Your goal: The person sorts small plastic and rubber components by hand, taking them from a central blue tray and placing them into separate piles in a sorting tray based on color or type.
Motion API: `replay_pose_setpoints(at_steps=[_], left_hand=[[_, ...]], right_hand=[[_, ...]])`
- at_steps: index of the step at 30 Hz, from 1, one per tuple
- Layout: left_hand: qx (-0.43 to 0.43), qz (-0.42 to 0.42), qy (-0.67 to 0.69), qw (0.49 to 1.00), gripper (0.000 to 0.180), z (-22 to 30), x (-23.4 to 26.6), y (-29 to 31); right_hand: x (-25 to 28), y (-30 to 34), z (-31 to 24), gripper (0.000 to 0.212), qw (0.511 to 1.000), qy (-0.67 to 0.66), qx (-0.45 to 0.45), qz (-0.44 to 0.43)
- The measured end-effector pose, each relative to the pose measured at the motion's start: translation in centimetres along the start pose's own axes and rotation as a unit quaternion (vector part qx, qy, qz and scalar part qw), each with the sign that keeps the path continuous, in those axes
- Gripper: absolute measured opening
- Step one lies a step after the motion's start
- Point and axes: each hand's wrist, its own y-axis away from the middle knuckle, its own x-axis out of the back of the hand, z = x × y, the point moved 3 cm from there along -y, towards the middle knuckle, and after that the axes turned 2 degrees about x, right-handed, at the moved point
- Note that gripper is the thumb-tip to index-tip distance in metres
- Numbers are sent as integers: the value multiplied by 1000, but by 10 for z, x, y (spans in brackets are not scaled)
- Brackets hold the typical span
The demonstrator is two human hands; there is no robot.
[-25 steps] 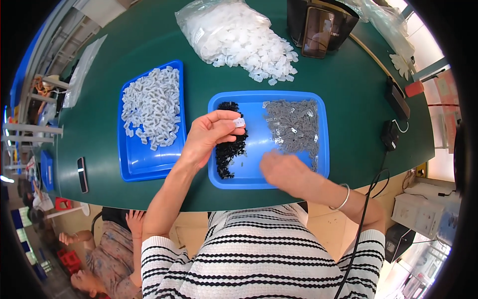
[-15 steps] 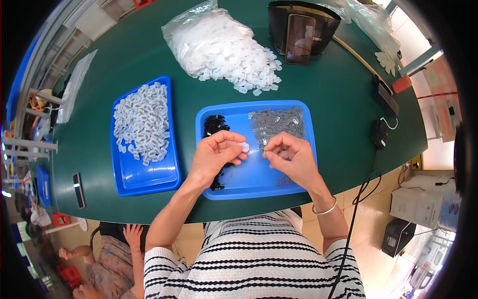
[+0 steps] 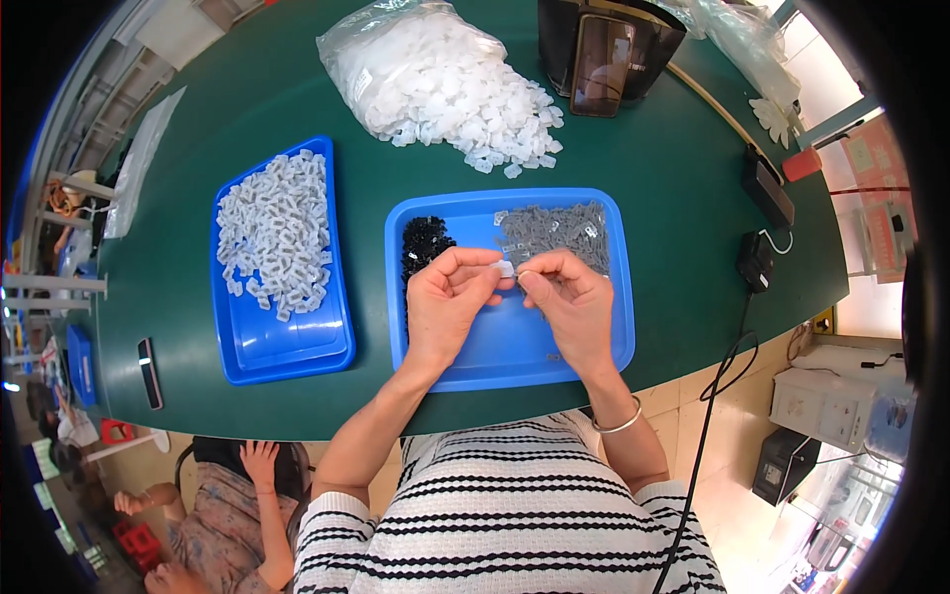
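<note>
Between the thumb and fingers of my left hand is a small white plastic piece. My right hand is pinched close beside that piece; whatever its fingertips hold is too small to make out. Both hands are over a blue tray. Small black parts are heaped along the tray's left side, partly hidden by my left hand. A pile of small grey parts fills its far right.
To the left, another blue tray holds many pale grey pieces. A clear bag spills white pieces at the back. Nearby, a phone leans on a black container. Another person sits lower left.
My hands have come together, the left moving right with the white piece, the right closing in beside it. The view has shifted slightly.
</note>
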Motion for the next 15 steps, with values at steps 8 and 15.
replay_pose_setpoints(at_steps=[8, 15], left_hand=[[-27, 24, -29, 999, 17, -2, -4, 11], [-62, 29, -14, 998, 16, -3, -4, 18]], right_hand=[[-11, 1, 9, 4, 972, 184, 145, 28], [-20, 6, 16, 10, 991, 54, 116, 25]])
